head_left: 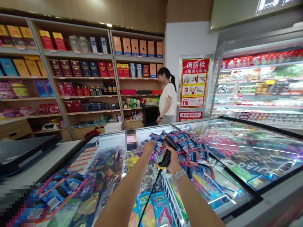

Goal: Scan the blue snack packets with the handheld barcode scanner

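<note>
My right hand [174, 159] is wrapped around a black barcode scanner [166, 158] with a yellow accent, its cable running down toward me. The scanner's head points at a pile of blue-and-red packets [189, 145] on the glass top of a chest freezer. At the near left edge of this pile, my left hand [149, 147] has its fingers closed on a blue packet [158, 145]; the fingertips are partly hidden. Another group of blue packets [63, 186] lies on the glass to the left. Below the glass are wire baskets [167, 192] holding ice cream packages [153, 208].
A person [167, 97] in a white top stands beyond the freezer. Shelves [82, 55] with boxed goods line the back wall. A lit refrigerated display [258, 78] stands at right. At left, a dark flat device [26, 154] sits on a white counter [59, 154].
</note>
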The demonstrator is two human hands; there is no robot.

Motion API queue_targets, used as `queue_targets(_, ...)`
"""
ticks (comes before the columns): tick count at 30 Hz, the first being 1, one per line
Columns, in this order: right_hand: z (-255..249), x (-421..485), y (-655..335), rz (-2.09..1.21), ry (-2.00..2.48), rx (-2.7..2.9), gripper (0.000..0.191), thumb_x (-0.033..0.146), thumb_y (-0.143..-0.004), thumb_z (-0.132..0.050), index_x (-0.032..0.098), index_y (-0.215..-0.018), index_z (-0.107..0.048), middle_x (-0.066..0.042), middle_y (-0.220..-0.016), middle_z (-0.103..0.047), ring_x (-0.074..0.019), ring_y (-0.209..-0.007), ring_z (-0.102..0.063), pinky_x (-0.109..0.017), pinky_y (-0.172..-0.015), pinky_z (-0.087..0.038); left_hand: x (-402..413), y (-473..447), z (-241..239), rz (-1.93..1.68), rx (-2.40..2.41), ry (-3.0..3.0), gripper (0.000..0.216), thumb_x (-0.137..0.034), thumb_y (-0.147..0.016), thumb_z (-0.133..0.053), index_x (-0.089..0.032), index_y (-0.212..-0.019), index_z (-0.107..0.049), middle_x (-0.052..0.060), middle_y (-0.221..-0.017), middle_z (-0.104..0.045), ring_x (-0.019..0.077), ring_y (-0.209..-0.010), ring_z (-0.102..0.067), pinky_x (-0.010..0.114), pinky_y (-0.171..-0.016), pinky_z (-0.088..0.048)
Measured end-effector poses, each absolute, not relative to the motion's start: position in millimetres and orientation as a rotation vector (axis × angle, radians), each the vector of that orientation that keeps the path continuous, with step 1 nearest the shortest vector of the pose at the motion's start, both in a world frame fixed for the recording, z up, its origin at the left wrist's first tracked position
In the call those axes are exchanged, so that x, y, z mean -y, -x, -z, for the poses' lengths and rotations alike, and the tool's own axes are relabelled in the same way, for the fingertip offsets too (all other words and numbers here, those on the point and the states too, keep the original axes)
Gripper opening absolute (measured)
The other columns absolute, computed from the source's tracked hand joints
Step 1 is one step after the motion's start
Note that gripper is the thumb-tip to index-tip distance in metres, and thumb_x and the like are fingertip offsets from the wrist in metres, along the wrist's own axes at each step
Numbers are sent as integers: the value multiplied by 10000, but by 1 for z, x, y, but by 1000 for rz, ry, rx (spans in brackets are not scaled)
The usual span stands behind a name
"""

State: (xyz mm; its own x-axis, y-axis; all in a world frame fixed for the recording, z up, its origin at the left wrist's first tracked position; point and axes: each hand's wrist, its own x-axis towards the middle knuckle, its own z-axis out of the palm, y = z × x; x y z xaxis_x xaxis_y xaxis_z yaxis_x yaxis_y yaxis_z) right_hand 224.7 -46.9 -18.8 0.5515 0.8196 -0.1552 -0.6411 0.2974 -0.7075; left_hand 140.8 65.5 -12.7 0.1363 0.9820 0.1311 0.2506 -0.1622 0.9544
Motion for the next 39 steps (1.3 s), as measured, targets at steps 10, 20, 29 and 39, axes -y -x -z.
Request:
queue_targets(10, 14, 65, -184, -1083, 657, 335, 184, 205, -550, -732, 222, -697, -621, -27, -771, -729, -210, -890, -701, -284, -772, -575, -16, -56, 15, -1107, -854, -1009, 195, -66, -550, -825, -106, -655, -665, 43, -668, -681, 158, -659, -669, 340, -790, -582)
queue_targets(20, -1, 78, -89, -1332, 1030, 806, 208, 247, -611, -710, 177, -500, -548, 23, -398, -509, -89, -319, -420, -222, -334, -311, 2, 65, 45, -1578, -931, -917, 238, -191, -569, -786, -161, -536, -552, -34, -510, -548, 145, -609, -629, 381, -834, -582)
queue_targets(29, 4, 104, -87, -1242, 1069, 1054, 230, 160, -623, -727, 189, -473, -555, 13, -353, -515, -94, -257, -380, -227, -307, -224, 2, 67, 52, -1588, -1004, -1020, 348, -383, -570, -764, -181, -519, -485, -40, -504, -476, 153, -615, -610, 413, -832, -575)
queue_targets(39, 7, 102, -95, -1185, 1204, 1166, 265, 204, -662, -666, 161, -421, -564, -31, -386, -552, -99, -281, -411, -237, -334, -282, 6, 66, 52, -1594, -1013, -1020, 377, -404, -550, -770, -188, -519, -463, -53, -490, -458, 130, -584, -580, 384, -800, -574)
